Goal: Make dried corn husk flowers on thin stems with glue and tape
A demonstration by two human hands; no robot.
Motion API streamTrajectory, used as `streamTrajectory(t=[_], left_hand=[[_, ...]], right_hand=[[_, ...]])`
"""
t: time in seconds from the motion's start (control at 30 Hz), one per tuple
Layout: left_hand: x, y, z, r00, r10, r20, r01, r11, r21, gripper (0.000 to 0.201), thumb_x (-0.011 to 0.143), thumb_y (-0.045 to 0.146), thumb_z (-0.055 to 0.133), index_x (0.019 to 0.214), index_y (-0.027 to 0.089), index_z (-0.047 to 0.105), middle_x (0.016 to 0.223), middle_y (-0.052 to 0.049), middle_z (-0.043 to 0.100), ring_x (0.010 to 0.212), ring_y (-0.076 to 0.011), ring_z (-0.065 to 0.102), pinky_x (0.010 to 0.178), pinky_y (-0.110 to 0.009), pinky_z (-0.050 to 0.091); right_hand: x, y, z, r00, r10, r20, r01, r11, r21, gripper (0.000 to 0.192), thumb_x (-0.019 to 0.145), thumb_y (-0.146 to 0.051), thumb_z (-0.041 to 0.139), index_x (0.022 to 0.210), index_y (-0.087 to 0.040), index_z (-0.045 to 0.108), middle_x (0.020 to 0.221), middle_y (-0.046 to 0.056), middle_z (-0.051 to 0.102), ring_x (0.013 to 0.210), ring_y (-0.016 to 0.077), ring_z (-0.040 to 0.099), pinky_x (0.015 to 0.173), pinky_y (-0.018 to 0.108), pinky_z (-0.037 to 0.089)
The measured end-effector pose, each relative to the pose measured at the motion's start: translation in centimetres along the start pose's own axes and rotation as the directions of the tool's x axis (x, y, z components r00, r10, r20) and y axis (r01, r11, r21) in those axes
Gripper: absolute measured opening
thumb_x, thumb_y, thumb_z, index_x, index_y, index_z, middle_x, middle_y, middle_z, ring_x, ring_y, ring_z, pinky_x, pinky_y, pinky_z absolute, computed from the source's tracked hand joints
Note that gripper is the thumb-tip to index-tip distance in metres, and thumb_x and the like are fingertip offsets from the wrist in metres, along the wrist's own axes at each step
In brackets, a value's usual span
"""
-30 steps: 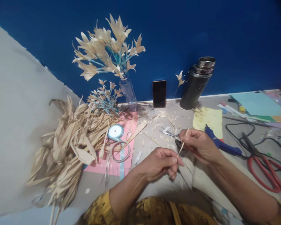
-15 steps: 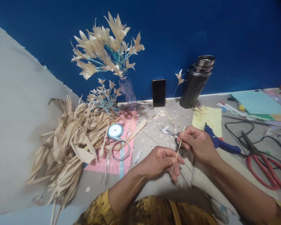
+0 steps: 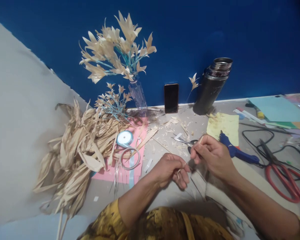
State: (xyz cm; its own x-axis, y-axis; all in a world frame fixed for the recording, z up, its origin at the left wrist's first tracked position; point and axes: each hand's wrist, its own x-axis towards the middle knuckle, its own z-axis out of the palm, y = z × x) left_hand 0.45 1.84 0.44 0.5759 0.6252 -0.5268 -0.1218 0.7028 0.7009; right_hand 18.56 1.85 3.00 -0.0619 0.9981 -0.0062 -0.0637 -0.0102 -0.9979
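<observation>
The left hand and right hand each pinch an end of a thin husk strip above the counter. They have drawn closer together, shortening the visible strip, beside small scissors.

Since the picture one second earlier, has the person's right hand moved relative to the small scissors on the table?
Yes. The right hand has moved up, away from the person, its fingertips now level with the small scissors.
</observation>
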Motion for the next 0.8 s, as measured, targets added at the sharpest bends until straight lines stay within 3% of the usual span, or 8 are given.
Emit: streamTrajectory(t=[0.07,0.17,0.27,0.43,0.57,0.67,0.77,0.8], left_hand=[[0.2,0.2,0.2,0.994,0.05,-0.098,-0.052,0.999,-0.015,0.02,0.057,0.026,0.065,0.069,0.01,0.068,0.051,-0.008,0.067,0.035,-0.0167,0.059,0.035,-0.023,0.045],[0.1,0.6,0.8,0.976,0.131,-0.174,-0.136,0.991,-0.017,0.019,0.061,0.028,0.065,0.071,0.011,0.067,0.051,-0.007,0.067,0.036,-0.0159,0.059,0.037,-0.023,0.044],[-0.1,0.7,1.5,0.947,0.227,-0.226,-0.208,0.972,0.106,0.015,0.066,0.026,0.064,0.073,0.013,0.066,0.053,-0.004,0.066,0.039,-0.015,0.06,0.041,-0.023,0.046],[-0.6,0.9,2.1,0.845,0.447,-0.295,-0.303,0.853,0.425,0.009,0.078,0.022,0.054,0.079,0.018,0.062,0.057,0.0,0.066,0.046,-0.0133,0.061,0.048,-0.022,0.045],[-0.9,0.8,2.2,0.755,0.581,-0.305,-0.254,0.687,0.681,0.015,0.087,0.022,0.049,0.084,0.02,0.064,0.063,0.0,0.069,0.056,-0.0161,0.064,0.059,-0.026,0.047],[-0.7,0.7,1.9,0.727,0.63,-0.274,-0.212,0.586,0.782,0.017,0.09,0.023,0.048,0.088,0.022,0.065,0.067,-0.001,0.071,0.061,-0.0179,0.066,0.066,-0.029,0.047],[-0.6,1.4,0.5,0.693,0.634,-0.344,-0.212,0.635,0.743,0.012,0.089,0.023,0.053,0.086,0.022,0.065,0.067,-0.002,0.071,0.06,-0.0177,0.064,0.063,-0.028,0.046],[-0.7,1.9,-0.1,0.658,0.614,-0.436,-0.202,0.701,0.684,0.007,0.086,0.022,0.056,0.084,0.021,0.063,0.065,-0.001,0.07,0.056,-0.0166,0.062,0.058,-0.027,0.045]], right_hand=[[-0.9,0.1,0.3,0.99,-0.142,-0.015,0.14,0.986,-0.092,0.032,0.095,-0.047,0.069,0.075,-0.024,0.06,0.066,0.003,0.072,0.051,0.0152,0.063,0.049,0.028,0.051],[-1.8,0.4,0.5,0.938,-0.339,0.066,0.346,0.926,-0.151,0.025,0.1,-0.04,0.062,0.079,-0.026,0.063,0.067,0.004,0.072,0.057,0.0189,0.066,0.056,0.034,0.055],[-2.1,0.6,0.4,0.89,-0.432,0.147,0.453,0.876,-0.166,0.024,0.101,-0.037,0.058,0.08,-0.027,0.065,0.064,0.004,0.071,0.06,0.0207,0.067,0.063,0.037,0.055],[-2.1,0.5,0.2,0.847,-0.448,0.287,0.52,0.812,-0.267,0.033,0.101,-0.032,0.052,0.073,-0.027,0.068,0.065,0.004,0.071,0.062,0.0197,0.068,0.068,0.035,0.054],[-1.6,0.5,0.4,0.792,-0.518,0.323,0.604,0.742,-0.29,0.025,0.098,-0.024,0.055,0.078,-0.027,0.07,0.069,0.004,0.074,0.066,0.0198,0.07,0.068,0.033,0.055],[-1.7,-0.2,0.6,0.764,-0.559,0.322,0.643,0.703,-0.304,0.021,0.098,-0.023,0.057,0.082,-0.028,0.069,0.07,0.003,0.074,0.065,0.0196,0.07,0.066,0.033,0.054],[-3.0,-1.4,0.2,0.77,-0.504,0.391,0.629,0.702,-0.334,0.038,0.103,-0.036,0.049,0.07,-0.029,0.066,0.061,0.003,0.068,0.056,0.0181,0.064,0.058,0.032,0.05],[-3.6,-1.8,-0.2,0.784,-0.452,0.424,0.604,0.714,-0.355,0.047,0.105,-0.042,0.046,0.064,-0.029,0.064,0.056,0.002,0.063,0.052,0.0173,0.059,0.055,0.032,0.048]])
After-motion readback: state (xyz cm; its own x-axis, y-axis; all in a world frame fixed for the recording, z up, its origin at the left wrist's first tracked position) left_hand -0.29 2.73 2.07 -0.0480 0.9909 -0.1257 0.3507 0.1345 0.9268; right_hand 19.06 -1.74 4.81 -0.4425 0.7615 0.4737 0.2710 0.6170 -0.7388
